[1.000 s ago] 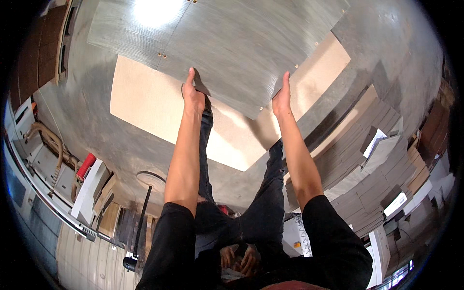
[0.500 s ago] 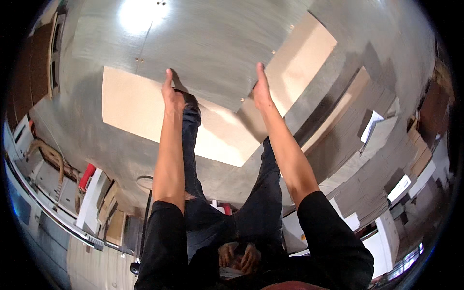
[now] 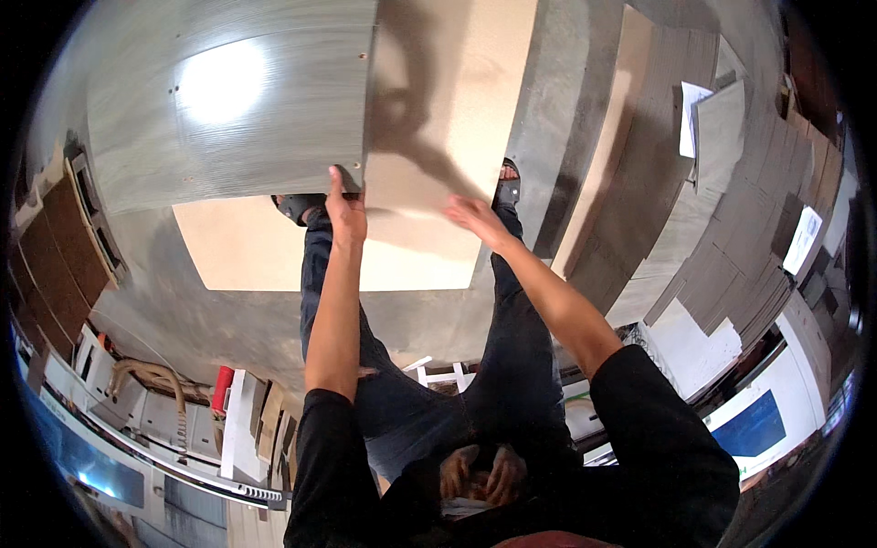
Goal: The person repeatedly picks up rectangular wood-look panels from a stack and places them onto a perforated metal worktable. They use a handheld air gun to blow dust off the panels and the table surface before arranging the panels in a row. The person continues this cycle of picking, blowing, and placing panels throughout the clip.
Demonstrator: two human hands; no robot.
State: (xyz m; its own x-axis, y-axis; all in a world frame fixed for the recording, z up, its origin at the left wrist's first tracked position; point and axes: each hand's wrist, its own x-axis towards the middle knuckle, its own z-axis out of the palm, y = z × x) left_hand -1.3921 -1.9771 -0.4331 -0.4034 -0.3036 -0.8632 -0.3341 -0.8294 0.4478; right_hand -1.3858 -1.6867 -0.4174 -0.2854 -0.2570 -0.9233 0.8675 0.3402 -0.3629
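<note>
Grey wood-grain panel [image 3: 228,100] up off the floor, above the pale board [image 3: 274,247]. Left hand [image 3: 345,212] fingers clamped on its lower edge; right hand [image 3: 475,219] fingers apart, just off it. Panel not yet set down.

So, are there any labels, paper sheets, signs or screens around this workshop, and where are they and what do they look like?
White paper sheet: upper right, lying on the stacked grey boards, rectangular.
White label sheet: far right, on the board stack, small and tilted, print too small to tell.
White sheets: right of the person's legs, overlapping on the floor.
Blue and white panel: lower right, rectangular; whether it is a screen cannot be told.
</note>
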